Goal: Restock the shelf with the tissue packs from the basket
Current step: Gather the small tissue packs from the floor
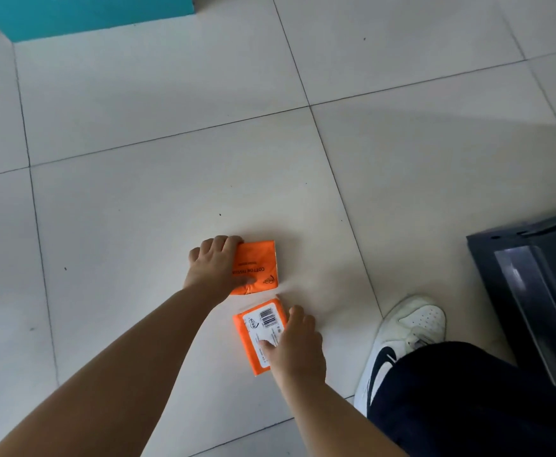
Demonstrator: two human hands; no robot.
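- Sitting at the far left edge, a teal box (88, 14) rests on the pale tiled floor (138, 127), well apart from your hands.
- Your left hand (214, 265) grips the far tissue pack (258, 265): the fingers curl over its far edge and the thumb presses into its orange face, denting the wrapper.
- That far tissue pack lies on the floor, printed side up, near the middle of a tile.
- The near tissue pack (256, 334) lies just beside it, closer to you, with the white barcode label facing up. The two packs are close but not touching.
- Your right hand (298, 344) holds the near tissue pack, with the thumb on the label and the fingers wrapped over its right edge.
- Your white shoe (408, 334) stands right of the packs, below a dark trouser leg (468, 407).
- A dark cabinet (534, 291) fills the right edge.
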